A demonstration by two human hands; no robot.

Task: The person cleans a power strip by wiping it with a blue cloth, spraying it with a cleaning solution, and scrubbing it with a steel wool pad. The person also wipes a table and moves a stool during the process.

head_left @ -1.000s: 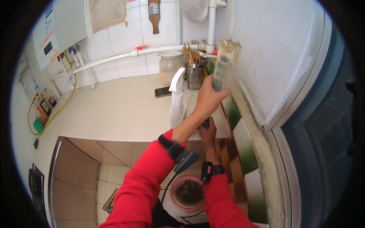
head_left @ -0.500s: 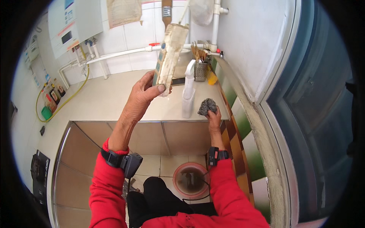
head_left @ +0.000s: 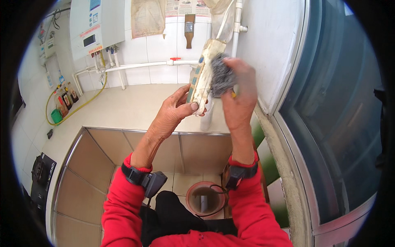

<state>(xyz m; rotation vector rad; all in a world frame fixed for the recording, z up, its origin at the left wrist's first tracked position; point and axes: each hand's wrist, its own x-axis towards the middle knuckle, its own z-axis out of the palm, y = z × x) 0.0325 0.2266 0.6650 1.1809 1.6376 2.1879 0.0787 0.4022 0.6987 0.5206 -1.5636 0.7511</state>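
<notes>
My left hand [head_left: 175, 109] is closed round the lower end of a grimy white power strip [head_left: 207, 68], held tilted upright above the counter. Its row of sockets faces left, and a white cord [head_left: 223, 24] runs up from the top end. A grey steel wool scourer [head_left: 222, 76] is pressed in my right hand [head_left: 242, 86], which is blurred by motion. The scourer lies against the strip's right side, or very close in front of it. Behind the strip's lower end, a pale bottle [head_left: 207, 118] on the counter is mostly hidden.
The cream counter [head_left: 119, 107] bends round to the left, with several sauce bottles [head_left: 67, 96] by the wall. On the floor sits a pink basin [head_left: 188, 197] of murky water. White pipes [head_left: 144, 65], a water heater [head_left: 96, 26] and a grater [head_left: 189, 29] line the wall. A window stands right.
My right hand has risen from low over the counter, bringing the scourer up to the power strip. The strip has shifted right and lower in view as the camera's view moved.
</notes>
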